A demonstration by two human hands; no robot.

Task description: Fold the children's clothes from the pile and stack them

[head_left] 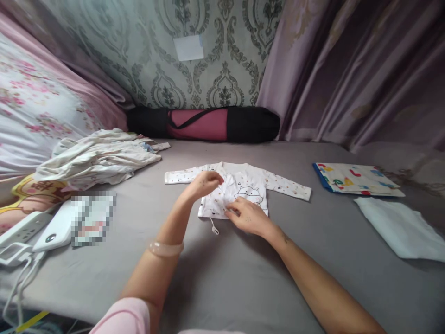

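A small white baby shirt (259,178) with a printed animal outline and little motifs lies flat, both sleeves stretched out sideways. From its lower hem a white tie string (214,227) trails onto the grey sheet. My left hand (206,184) is over the left half of the shirt's front, fingers bent towards the middle; what the fingertips hold, if anything, is hidden. Close to the lower hem, my right hand (248,215) rests on the shirt's front with its thumb and fingers apart.
The grey sheet (313,260) spreads beneath everything. Crumpled clothes (104,157), a white power strip (24,227) and a white device with cables (57,227) lie left. A folded patterned cloth (354,180) and a pale cloth (399,227) are right. A black-and-maroon bag (205,124) lies along the wall.
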